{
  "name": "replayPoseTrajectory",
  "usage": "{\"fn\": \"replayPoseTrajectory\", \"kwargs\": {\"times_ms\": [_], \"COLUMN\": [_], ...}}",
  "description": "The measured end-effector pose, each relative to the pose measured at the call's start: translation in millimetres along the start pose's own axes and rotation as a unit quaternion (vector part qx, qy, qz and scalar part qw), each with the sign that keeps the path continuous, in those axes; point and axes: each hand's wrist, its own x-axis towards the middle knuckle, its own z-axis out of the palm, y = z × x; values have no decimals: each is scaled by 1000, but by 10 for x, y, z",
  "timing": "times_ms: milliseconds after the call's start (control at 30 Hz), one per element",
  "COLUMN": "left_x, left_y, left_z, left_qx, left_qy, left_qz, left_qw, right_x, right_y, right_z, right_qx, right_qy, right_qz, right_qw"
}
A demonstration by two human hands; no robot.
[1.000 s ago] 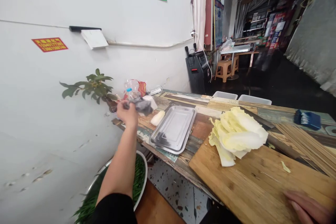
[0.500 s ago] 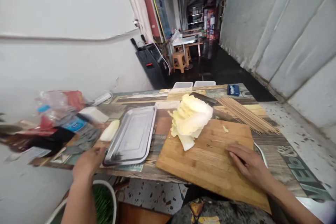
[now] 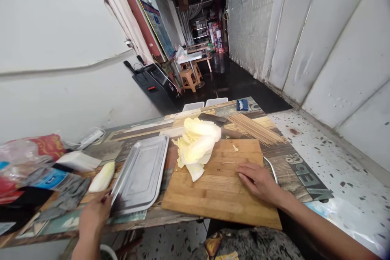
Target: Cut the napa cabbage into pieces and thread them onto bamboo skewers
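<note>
My left hand (image 3: pixel 95 213) is at the near left corner of a shallow metal tray (image 3: pixel 143 170), its fingers closed on the rim. A pale cabbage heart (image 3: pixel 102 177) lies just left of the tray, beyond that hand. Flat on the right side of a wooden cutting board (image 3: pixel 213 199) rests my right hand (image 3: pixel 257 180), fingers stretched out and holding nothing. Loose yellow-white napa cabbage leaves (image 3: pixel 199 142) are piled on the board's far left part, with a small scrap (image 3: pixel 235 148) to their right.
Behind the board lie a dark-bladed knife (image 3: pixel 212 118), a bundle of wooden skewers (image 3: pixel 257 128) and a blue packet (image 3: pixel 242 105). Plastic bags (image 3: pixel 30 154), a grey cloth (image 3: pixel 65 199) and a white block (image 3: pixel 78 160) crowd the left. White containers (image 3: pixel 217 101) stand past the far edge.
The view has swung to the right. The tray has shifted slightly toward the board, away from the cabbage heart, with my left hand at its rim. My right hand stays on the board.
</note>
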Motion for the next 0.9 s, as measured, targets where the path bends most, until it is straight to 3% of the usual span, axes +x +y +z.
{"fn": "replayPoseTrajectory", "kwargs": {"times_ms": [67, 100, 133, 200, 300, 333, 433, 633, 700, 900], "left_x": [-65, -106, -149, -235, -320, -326, -278, -215, -253, -318], "left_y": [258, 430, 624, 1042, 1613, 1764, 2078, 2259, 2250, 2280], "left_z": [-127, -189, -241, -300, -276, -251, -180, -115, -74, 69], "left_qx": [3, -8, -29, -34, -4, -12, -55, -98, -84, -64], "left_qy": [62, 110, 149, 157, 147, 150, 169, 213, 223, 245], "left_qz": [28, 89, 196, 399, 544, 568, 620, 678, 684, 658], "left_qw": [998, 990, 969, 903, 826, 809, 764, 697, 689, 709], "right_x": [33, 76, 144, 363, 867, 1055, 1567, 2124, 2216, 2421], "right_y": [12, 29, 54, 130, 286, 339, 477, 620, 613, 473], "right_z": [-88, -152, -222, -349, -379, -329, -44, 522, 635, 775], "right_qx": [21, 23, 19, 1, 1, 8, 17, 9, 11, 3], "right_qy": [-4, -5, -6, -16, -76, -106, -129, -166, -193, -210], "right_qz": [3, 5, 11, 41, 147, 190, 235, 272, 269, 245], "right_qw": [1000, 1000, 1000, 999, 986, 976, 963, 948, 944, 946]}}
